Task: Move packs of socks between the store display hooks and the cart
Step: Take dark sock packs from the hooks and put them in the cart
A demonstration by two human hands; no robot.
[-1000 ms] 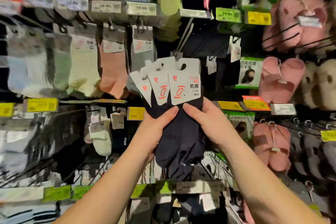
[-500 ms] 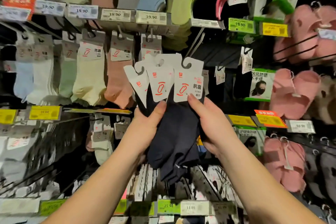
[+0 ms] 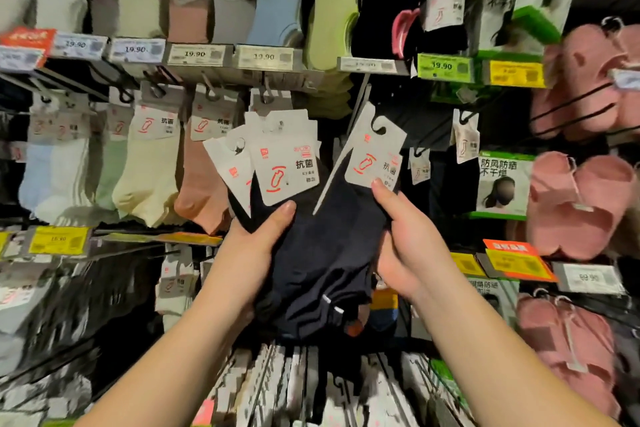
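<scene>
I hold a bunch of dark navy sock packs (image 3: 322, 253) with white card headers in front of the display wall. My left hand (image 3: 258, 243) grips the left packs just below their cards (image 3: 284, 166). My right hand (image 3: 398, 246) grips one pack on the right, thumb on its white card (image 3: 375, 156). That card is tilted and stands apart from the others. Its hanger notch sits at the tip of a long metal display hook (image 3: 341, 163) that slants down across the socks.
Rows of pastel sock packs (image 3: 152, 163) hang on hooks to the left, with price tags (image 3: 195, 54) on a rail above. Pink slippers (image 3: 581, 204) and face-mask packs (image 3: 502, 184) hang at the right. More sock packs fill the hooks below my arms.
The bunch has risen toward the hooks. My right hand has drawn one pack off to the right, and its card now tilts against the metal hook.
</scene>
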